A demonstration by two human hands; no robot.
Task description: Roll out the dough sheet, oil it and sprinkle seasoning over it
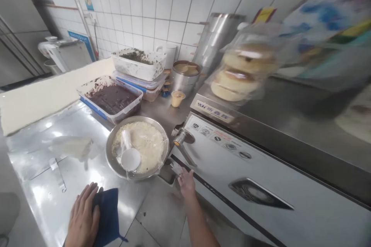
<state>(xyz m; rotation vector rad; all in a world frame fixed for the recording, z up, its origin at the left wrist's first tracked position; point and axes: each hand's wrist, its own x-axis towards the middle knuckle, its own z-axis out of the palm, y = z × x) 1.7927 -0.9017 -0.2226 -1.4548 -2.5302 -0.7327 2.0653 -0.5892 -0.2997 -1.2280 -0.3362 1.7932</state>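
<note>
Cloth [108, 216] lies at near edge of table [43, 189], likely steadied by left hand [82, 212], fingers extended; right hand [186, 181]: grip cannot be told.

"Cloth [108, 216]: colour?"
"Dark blue, plain."
"Bowl [111, 161]?"
"Silver; mixture [149, 139], cream; scoop [130, 159], white."
"Tub filling [111, 98]?"
"Dark purple."
"Long sheet [58, 88]?"
"Pale cream."
"Wall [168, 5]?"
"White tiles, grey grid lines."

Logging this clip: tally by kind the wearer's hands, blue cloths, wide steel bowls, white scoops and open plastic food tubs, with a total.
Hands: 2 (left hand, right hand)
Dark blue cloth: 1
Wide steel bowl: 1
White scoop: 1
Open plastic tubs: 2 (dark paste tub, chopped greens tub)
Total: 7
</note>
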